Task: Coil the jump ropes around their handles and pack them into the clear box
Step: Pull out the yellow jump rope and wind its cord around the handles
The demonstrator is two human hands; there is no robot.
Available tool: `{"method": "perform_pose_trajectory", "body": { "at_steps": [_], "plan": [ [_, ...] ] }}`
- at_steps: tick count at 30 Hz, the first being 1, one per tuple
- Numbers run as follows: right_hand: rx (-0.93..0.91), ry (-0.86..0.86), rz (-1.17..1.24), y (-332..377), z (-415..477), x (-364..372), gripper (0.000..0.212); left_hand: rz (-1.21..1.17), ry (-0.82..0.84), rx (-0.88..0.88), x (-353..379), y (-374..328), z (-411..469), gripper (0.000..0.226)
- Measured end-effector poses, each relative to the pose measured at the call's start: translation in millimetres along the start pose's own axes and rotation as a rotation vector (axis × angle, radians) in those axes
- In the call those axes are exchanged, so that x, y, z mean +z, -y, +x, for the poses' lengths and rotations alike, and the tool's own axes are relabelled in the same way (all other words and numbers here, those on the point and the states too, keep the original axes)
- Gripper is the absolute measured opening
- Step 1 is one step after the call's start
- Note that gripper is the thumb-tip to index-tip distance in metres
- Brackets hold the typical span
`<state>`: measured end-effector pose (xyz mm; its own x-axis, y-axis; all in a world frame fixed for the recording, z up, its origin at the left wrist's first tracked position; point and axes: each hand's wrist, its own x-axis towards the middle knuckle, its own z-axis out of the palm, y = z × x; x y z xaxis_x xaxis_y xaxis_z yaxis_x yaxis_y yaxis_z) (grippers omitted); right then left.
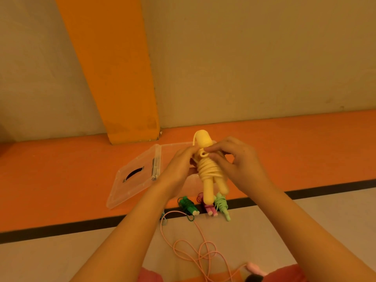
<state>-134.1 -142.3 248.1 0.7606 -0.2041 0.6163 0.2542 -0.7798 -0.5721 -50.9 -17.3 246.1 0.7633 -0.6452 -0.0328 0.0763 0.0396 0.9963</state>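
Note:
A yellow jump rope is held up in front of me, its cord wound around the two handles. My left hand grips the bundle from the left. My right hand pinches a loop of the yellow cord near the top of the handles. Behind the hands lies the clear box, mostly hidden, with its lid swung open to the left. On the floor below sit coiled ropes: dark green, pink and light green. A loose pale pink rope sprawls nearer to me.
The floor has an orange band, a black stripe and a pale area near me. An orange pillar stands against the wall behind the box. A pale pink handle lies by my knee at the bottom.

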Motion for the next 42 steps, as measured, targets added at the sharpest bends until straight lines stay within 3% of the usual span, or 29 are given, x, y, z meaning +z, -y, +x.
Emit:
{"method": "perform_pose_trajectory", "body": {
  "at_steps": [6,10,19,23,27,32,36,42],
  "plan": [
    [0.025,0.052,-0.004,2.0,3.2,-4.4,0.01,0.108,0.151,0.037,-9.4,-0.4,-1.6,0.02],
    [0.058,0.038,-0.056,4.4,1.4,-4.0,0.007,0.339,0.051,0.184,-10.8,0.4,-3.3,0.013],
    [0.139,-0.111,-0.141,17.3,-9.3,5.6,0.024,0.407,-0.003,0.273,-7.9,-1.0,-12.2,0.008],
    [0.137,-0.114,-0.116,19.0,-13.5,6.8,0.016,0.425,-0.067,0.309,-4.2,6.4,-18.8,0.006],
    [0.11,-0.075,-0.046,19.1,-18.9,7.0,0.006,0.457,-0.185,0.316,-7.5,10.5,-22.4,0.014],
    [0.163,-0.072,0.023,20.1,-22.3,9.9,0.012,0.566,-0.275,0.357,-3.2,8.8,-26.4,0.03],
    [0.238,-0.11,0.037,21.7,-26.0,8.9,0.011,0.563,-0.279,0.364,2.8,9.8,-28.4,0.01],
    [0.263,-0.111,0.013,22.4,-31.6,13.8,0.012,0.667,-0.287,0.425,3.7,10.0,-34.9,0.005]
  ]
}}
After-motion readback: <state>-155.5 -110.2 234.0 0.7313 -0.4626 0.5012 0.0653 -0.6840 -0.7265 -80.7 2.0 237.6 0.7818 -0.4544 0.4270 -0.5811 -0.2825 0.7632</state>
